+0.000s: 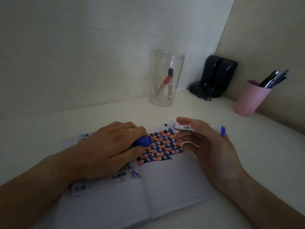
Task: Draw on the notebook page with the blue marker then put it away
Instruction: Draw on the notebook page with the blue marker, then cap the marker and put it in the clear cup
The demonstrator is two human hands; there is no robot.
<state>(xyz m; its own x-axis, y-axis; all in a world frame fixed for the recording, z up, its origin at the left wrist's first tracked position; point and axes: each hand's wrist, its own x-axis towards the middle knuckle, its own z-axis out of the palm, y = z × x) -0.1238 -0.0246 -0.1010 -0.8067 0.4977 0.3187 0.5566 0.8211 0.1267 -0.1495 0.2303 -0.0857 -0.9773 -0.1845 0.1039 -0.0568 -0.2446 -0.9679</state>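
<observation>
An open lined notebook (173, 184) lies on the white desk, its right page carrying a blue, red and black block pattern (162, 148). My right hand (209, 146) holds the uncapped blue marker (183, 127) level above the page's top edge, dark tip pointing left, blue end sticking out to the right. My left hand (112, 149) rests on the left page and grips the marker's blue cap (142, 140), open end facing right toward the pattern.
A clear plastic jar (166, 78) with a red and a black marker stands behind the notebook by the wall. Black speakers (217, 75) sit in the corner. A pink cup (250, 98) of pens stands at the right.
</observation>
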